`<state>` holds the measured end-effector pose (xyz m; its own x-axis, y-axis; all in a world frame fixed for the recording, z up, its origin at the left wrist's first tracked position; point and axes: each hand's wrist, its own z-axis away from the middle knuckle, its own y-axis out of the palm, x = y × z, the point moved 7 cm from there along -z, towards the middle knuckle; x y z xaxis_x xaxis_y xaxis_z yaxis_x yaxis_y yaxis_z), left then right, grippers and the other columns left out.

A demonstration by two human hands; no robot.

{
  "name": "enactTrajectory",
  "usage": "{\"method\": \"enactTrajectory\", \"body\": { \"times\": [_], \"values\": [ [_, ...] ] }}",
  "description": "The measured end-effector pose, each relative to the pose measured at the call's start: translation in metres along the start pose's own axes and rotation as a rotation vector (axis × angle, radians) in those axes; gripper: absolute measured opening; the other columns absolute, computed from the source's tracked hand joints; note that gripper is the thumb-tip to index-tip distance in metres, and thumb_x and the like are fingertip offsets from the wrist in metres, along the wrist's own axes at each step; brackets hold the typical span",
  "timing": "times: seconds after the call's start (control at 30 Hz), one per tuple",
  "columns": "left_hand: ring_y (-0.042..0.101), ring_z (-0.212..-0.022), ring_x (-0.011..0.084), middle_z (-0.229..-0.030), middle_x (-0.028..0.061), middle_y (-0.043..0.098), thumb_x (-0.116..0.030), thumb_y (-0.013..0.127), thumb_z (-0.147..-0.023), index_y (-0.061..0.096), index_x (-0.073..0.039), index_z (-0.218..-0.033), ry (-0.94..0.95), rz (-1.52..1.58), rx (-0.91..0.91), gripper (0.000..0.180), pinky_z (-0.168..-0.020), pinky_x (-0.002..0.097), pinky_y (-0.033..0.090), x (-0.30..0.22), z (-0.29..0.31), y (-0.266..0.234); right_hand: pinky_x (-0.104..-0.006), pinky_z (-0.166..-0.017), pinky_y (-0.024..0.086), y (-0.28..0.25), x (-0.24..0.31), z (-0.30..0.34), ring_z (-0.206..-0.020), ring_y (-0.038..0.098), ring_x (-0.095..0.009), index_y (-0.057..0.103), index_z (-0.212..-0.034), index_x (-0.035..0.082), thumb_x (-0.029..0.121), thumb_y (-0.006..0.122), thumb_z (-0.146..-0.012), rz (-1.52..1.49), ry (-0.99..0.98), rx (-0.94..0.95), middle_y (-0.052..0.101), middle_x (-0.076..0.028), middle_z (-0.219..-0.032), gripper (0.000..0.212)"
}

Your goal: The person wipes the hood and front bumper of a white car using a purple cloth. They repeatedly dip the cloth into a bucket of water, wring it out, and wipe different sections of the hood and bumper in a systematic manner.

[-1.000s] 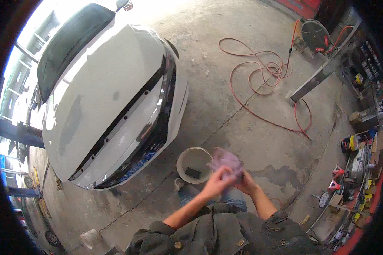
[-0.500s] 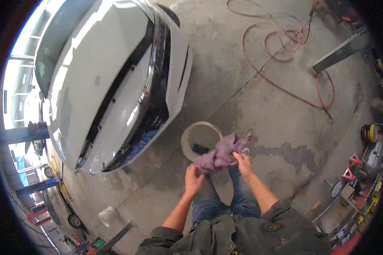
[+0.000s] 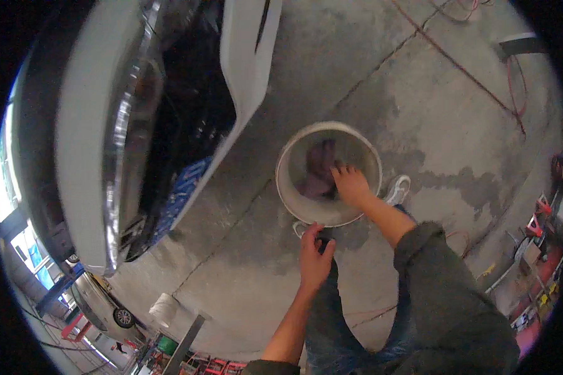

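A purple cloth [image 3: 319, 164] lies inside the pale bucket [image 3: 282, 181], mid-frame — right hand [image 3: 353, 185] at its edge, grip unclear. Left hand [image 3: 314, 255], below, parts its fingers; any hold unclear. Blue plate [image 3: 184, 186], left of centre — markings too blurred to read.

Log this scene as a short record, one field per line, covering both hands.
Right hand: over the bucket's mouth, fingertips at the cloth's edge; grip unclear
Left hand: by the bucket's near rim; grip unclear
Cloth: purple, crumpled, inside the bucket
Bucket: whitish, round, on the concrete floor
Car: pale front end, left of the bucket
Hose: reddish, upper right, on the floor
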<state>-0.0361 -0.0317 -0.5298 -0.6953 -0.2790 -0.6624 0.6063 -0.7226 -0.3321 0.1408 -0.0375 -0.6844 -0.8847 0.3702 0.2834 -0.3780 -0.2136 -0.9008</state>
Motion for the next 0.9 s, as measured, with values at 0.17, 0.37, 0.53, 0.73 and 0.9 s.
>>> {"method": "enactTrajectory", "body": {
  "times": [0.17,0.37,0.53,0.73,0.9],
  "values": [
    [0.061,-0.117,0.0236,-0.125,0.0124,0.063,-0.006,0.062,-0.097,0.053,0.0,-0.129,-0.202,0.339,0.171,0.034,-0.103,0.0367,0.047,0.08,0.007,-0.012,-0.0557,-0.101,0.044,0.188,-0.029,-0.058,-0.119,0.058,-0.039,0.058,-0.133,0.02,0.015,0.069,-0.081,0.002,0.049,0.473,0.064,-0.017,-0.127,0.054],
    [0.062,-0.112,0.0167,-0.12,0.0073,0.065,-0.014,0.061,-0.099,0.06,-0.003,-0.121,-0.249,0.462,0.138,0.025,-0.096,0.0313,0.049,0.091,-0.024,-0.002,-0.0512,-0.098,0.047,0.229,-0.057,-0.047,-0.114,0.061,-0.041,0.064,-0.128,0.015,0.032,0.067,-0.085,-0.137,0.243,0.358,0.065,-0.02,-0.125,0.046],
    [0.06,-0.114,0.0237,-0.131,0.0114,0.057,-0.036,0.067,-0.094,0.047,-0.005,-0.136,-0.511,0.751,0.009,0.056,-0.097,0.0381,0.05,0.083,-0.109,0.035,-0.0409,-0.087,0.051,0.106,-0.005,0.025,-0.102,0.067,-0.03,0.067,-0.12,-0.001,0.068,0.063,-0.084,-1.088,0.795,0.358,0.071,-0.019,-0.105,0.077],
    [0.062,-0.108,0.0293,-0.125,0.0193,0.06,-0.043,0.077,-0.083,0.043,-0.001,-0.144,-0.464,0.76,0.205,0.081,-0.088,0.0444,0.053,0.108,-0.197,0.069,-0.0385,-0.067,0.053,-0.043,0.057,0.058,-0.069,0.067,-0.022,0.074,-0.097,0.004,0.055,0.073,-0.082,-1.321,0.4,0.243,0.072,-0.011,-0.082,0.053],
    [0.068,-0.09,0.0272,-0.097,0.0144,0.07,-0.039,0.078,-0.079,0.065,0.002,-0.124,-0.644,0.658,-0.046,0.062,-0.081,0.0411,0.054,0.14,-0.186,0.072,-0.041,-0.074,0.054,-0.01,0.002,0.021,-0.084,0.071,-0.033,0.074,-0.095,0.004,0.047,0.079,-0.075,-1.132,0.587,0.292,0.073,-0.017,-0.09,0.048]
  ]
}}
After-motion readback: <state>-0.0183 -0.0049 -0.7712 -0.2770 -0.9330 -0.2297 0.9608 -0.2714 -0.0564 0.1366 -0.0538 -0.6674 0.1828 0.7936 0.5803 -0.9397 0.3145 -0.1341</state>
